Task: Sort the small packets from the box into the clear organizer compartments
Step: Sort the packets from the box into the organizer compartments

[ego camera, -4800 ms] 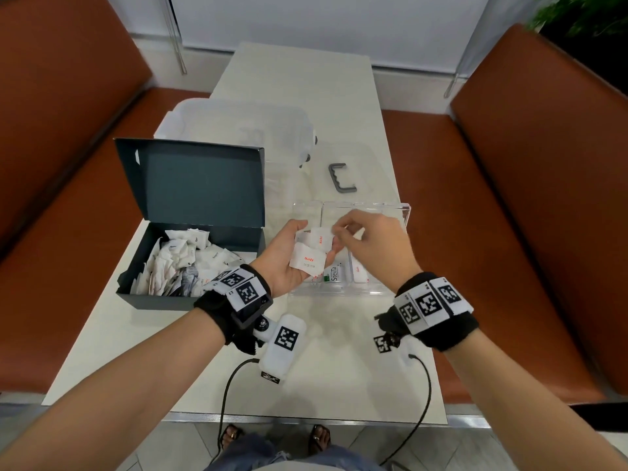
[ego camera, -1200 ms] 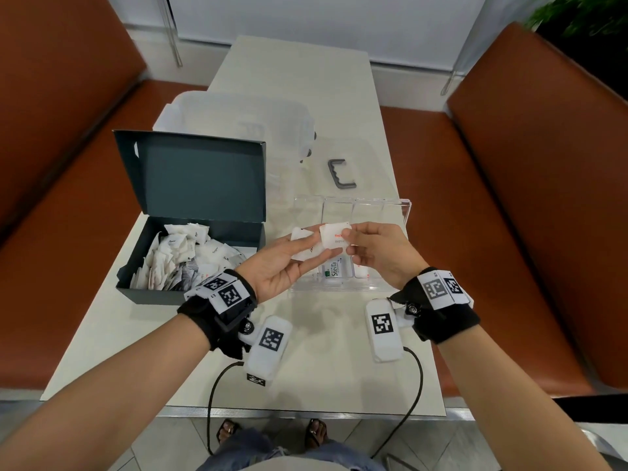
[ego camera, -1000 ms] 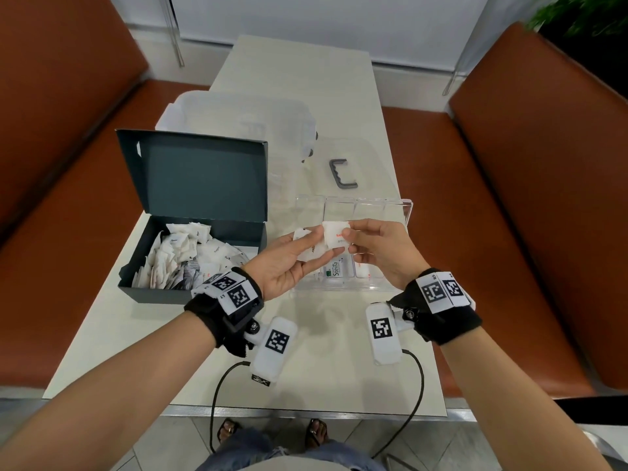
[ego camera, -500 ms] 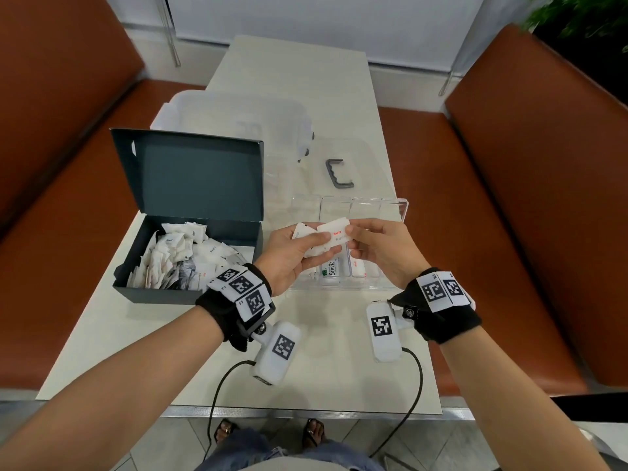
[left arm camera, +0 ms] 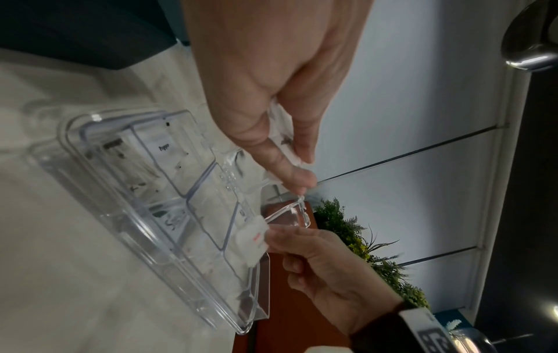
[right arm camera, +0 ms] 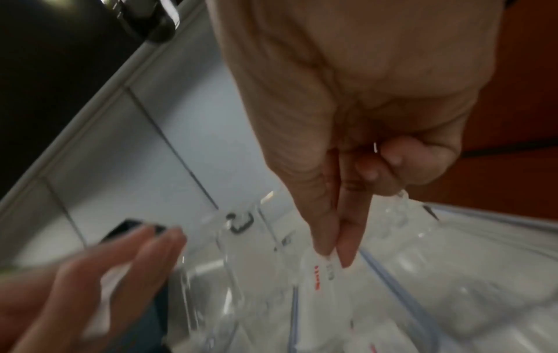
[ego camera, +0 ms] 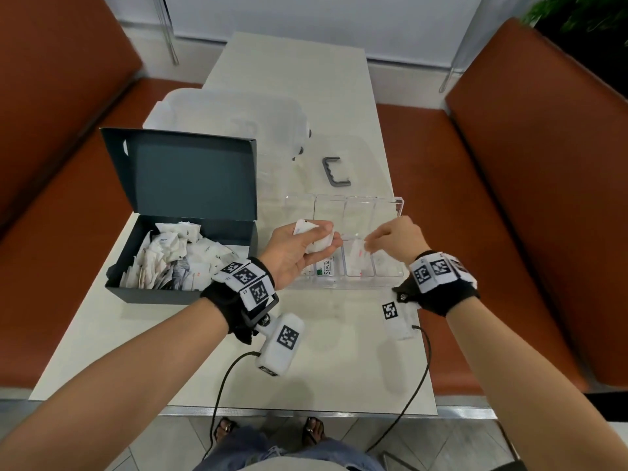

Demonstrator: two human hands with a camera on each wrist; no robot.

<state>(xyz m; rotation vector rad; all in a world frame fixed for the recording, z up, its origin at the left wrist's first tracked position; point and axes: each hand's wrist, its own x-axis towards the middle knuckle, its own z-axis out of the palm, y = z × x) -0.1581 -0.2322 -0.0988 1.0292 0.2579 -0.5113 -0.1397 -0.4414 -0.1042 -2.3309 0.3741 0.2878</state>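
Pale, the long table point(ego camera: 306, 79) is being flanked by brown leather benches point(ego camera: 543, 164), its far half bare. White red-printed packet point(ego camera: 357, 254) is being pinched by the right hand point(ego camera: 396, 241) inside the clear plastic organizer point(ego camera: 399, 207); several white packets point(ego camera: 314, 237) are being gripped by the left hand point(ego camera: 294, 254), right of the dark cardboard box point(ego camera: 183, 263).

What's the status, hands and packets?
Left hand holds packets. Right hand pinches packet over organizer. Nothing blocking.

Table point(ego camera: 339, 368) with box point(ego camera: 149, 290), organizer point(ego camera: 390, 205), handle point(ego camera: 334, 173)
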